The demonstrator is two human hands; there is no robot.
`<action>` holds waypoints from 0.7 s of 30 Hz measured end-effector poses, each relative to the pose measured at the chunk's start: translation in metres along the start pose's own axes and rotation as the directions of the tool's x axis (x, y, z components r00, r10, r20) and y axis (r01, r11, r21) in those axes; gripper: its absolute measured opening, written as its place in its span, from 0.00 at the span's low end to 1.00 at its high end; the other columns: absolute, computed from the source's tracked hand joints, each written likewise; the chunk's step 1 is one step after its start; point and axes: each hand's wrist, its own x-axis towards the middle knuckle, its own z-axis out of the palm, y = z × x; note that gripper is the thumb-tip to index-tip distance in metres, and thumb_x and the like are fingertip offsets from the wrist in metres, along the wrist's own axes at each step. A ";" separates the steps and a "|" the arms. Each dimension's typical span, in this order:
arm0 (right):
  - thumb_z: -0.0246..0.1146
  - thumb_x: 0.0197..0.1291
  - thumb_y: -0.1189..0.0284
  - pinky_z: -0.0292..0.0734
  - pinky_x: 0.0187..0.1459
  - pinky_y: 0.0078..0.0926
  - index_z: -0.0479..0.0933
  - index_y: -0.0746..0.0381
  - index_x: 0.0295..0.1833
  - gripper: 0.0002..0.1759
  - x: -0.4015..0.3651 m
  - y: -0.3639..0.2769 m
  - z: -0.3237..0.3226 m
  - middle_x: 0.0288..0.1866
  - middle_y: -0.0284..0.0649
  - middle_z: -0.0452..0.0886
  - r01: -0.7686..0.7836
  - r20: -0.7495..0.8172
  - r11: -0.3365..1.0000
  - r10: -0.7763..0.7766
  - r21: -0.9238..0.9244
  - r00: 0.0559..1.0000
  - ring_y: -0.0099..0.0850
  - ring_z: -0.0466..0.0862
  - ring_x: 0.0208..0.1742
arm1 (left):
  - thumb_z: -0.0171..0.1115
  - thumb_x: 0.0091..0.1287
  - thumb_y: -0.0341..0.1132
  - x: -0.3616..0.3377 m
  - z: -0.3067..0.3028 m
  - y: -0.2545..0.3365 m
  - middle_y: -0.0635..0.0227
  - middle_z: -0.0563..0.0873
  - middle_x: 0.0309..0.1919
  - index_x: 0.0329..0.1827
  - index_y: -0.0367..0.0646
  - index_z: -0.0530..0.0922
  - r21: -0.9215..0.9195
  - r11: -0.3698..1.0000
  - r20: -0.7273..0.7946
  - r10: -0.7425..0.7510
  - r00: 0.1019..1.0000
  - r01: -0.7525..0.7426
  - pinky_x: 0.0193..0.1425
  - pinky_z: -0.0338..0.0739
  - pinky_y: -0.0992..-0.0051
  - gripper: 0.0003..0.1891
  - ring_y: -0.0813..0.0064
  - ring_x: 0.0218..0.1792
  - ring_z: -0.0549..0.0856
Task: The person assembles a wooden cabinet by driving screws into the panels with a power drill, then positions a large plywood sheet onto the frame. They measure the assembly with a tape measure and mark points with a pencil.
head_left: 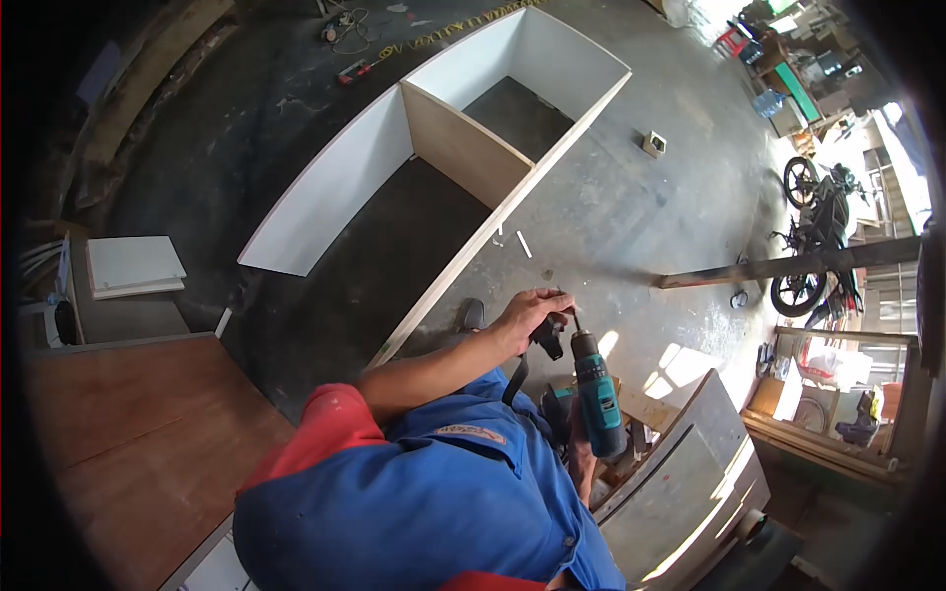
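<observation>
My right hand (582, 471), partly hidden behind the tool, grips a teal and black cordless drill (597, 399). The drill's bit points away from my body, toward my left hand (532, 317). The left fingers are pinched together at the bit's tip; what they hold is too small to make out. Just below those fingers is a black object (548, 338) with a dark strap beside it. Beyond my left arm a white and bare-wood cabinet frame (463, 143) lies on the floor, with one divider across it.
A worn workbench (690, 473) with tools stands at my right. A brown wooden panel (148, 433) and white boards (135, 264) are on the left. A post (778, 268) and a motorcycle (830, 222) stand at the right. A small box (654, 144) sits on the floor.
</observation>
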 end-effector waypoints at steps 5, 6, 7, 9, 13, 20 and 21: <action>0.71 0.62 0.65 0.73 0.31 0.26 0.80 0.60 0.37 0.10 0.069 -0.021 -0.003 0.26 0.30 0.79 0.035 0.041 0.999 -0.036 0.016 0.999 0.22 0.77 0.27 | 0.71 0.67 0.42 0.040 0.034 0.039 0.71 0.88 0.36 0.44 0.43 0.84 0.181 0.977 0.011 0.114 0.993 -0.114 0.38 0.77 0.80 0.12 0.83 0.31 0.82; 0.71 0.62 0.65 0.73 0.31 0.26 0.80 0.60 0.37 0.10 0.081 -0.024 -0.004 0.26 0.30 0.79 0.037 0.049 0.999 -0.038 0.019 0.998 0.22 0.77 0.27 | 0.71 0.67 0.43 0.049 0.040 0.043 0.71 0.88 0.35 0.43 0.43 0.84 0.231 0.960 0.024 0.155 0.988 -0.156 0.38 0.76 0.80 0.12 0.83 0.30 0.81; 0.70 0.62 0.65 0.73 0.31 0.26 0.80 0.60 0.37 0.10 0.093 -0.026 -0.005 0.26 0.30 0.78 0.037 0.059 0.999 -0.038 0.021 0.998 0.22 0.77 0.27 | 0.71 0.67 0.43 0.056 0.045 0.046 0.71 0.88 0.35 0.43 0.43 0.84 0.231 0.960 0.020 0.158 0.987 -0.158 0.38 0.76 0.80 0.12 0.83 0.30 0.81; 0.70 0.62 0.65 0.72 0.31 0.26 0.80 0.60 0.37 0.10 0.118 -0.028 -0.008 0.26 0.30 0.78 0.036 0.081 0.999 -0.038 0.025 0.996 0.22 0.77 0.27 | 0.71 0.67 0.43 0.074 0.056 0.054 0.72 0.88 0.35 0.42 0.44 0.85 0.226 0.956 -0.012 0.196 0.980 -0.188 0.38 0.76 0.81 0.12 0.85 0.30 0.80; 0.70 0.63 0.64 0.72 0.31 0.25 0.80 0.60 0.37 0.11 0.167 -0.027 -0.018 0.26 0.29 0.78 0.020 0.145 0.999 -0.026 0.040 0.989 0.21 0.77 0.27 | 0.70 0.68 0.44 0.108 0.081 0.059 0.73 0.88 0.35 0.44 0.44 0.85 0.245 0.946 -0.009 0.224 0.975 -0.215 0.38 0.75 0.82 0.12 0.85 0.29 0.79; 0.70 0.64 0.63 0.72 0.31 0.25 0.80 0.59 0.36 0.11 0.269 -0.036 -0.044 0.25 0.28 0.77 0.016 0.241 1.000 -0.017 0.005 0.970 0.21 0.76 0.27 | 0.67 0.71 0.44 0.185 0.128 0.055 0.71 0.88 0.35 0.42 0.46 0.84 0.047 0.981 -0.072 0.191 0.979 -0.188 0.36 0.76 0.81 0.11 0.84 0.29 0.79; 0.69 0.64 0.63 0.72 0.30 0.25 0.80 0.59 0.36 0.11 0.282 -0.037 -0.047 0.25 0.28 0.77 0.007 0.257 1.000 -0.003 -0.015 0.966 0.21 0.76 0.27 | 0.66 0.71 0.44 0.193 0.133 0.056 0.70 0.88 0.35 0.43 0.46 0.84 0.018 0.982 -0.077 0.189 0.979 -0.188 0.35 0.76 0.81 0.11 0.84 0.29 0.80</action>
